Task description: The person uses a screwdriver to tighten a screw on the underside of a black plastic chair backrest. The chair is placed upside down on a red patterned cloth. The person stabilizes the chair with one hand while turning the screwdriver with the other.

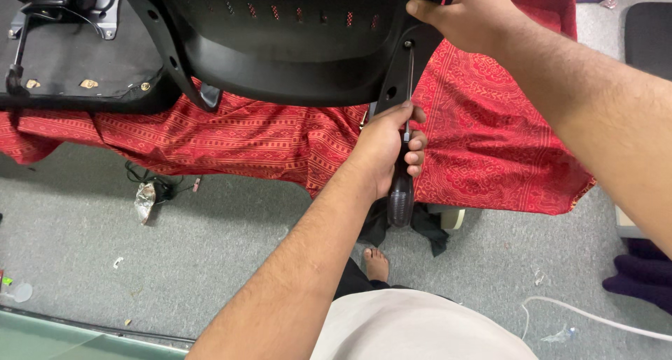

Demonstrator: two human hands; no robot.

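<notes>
Red patterned cloth covers the counter under a black chair back. Right hand clamps its upper edge; left hand is wrapped tight around a screwdriver, shaft pointing straight up into the bracket screw just above.

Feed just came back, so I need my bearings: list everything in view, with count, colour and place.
chair back: one, black, perforated, top centre
chair seat: one, black, underside up, top left
cloth: one, red patterned, draped under the chair parts
screwdriver: one, dark translucent handle, shaft up to a screw on the chair back
floor: grey carpet, littered with scraps
foil scrap: one, silver, left floor
cable: one, white, lower right
left hand: grips the screwdriver
right hand: holds the chair back's edge
</notes>
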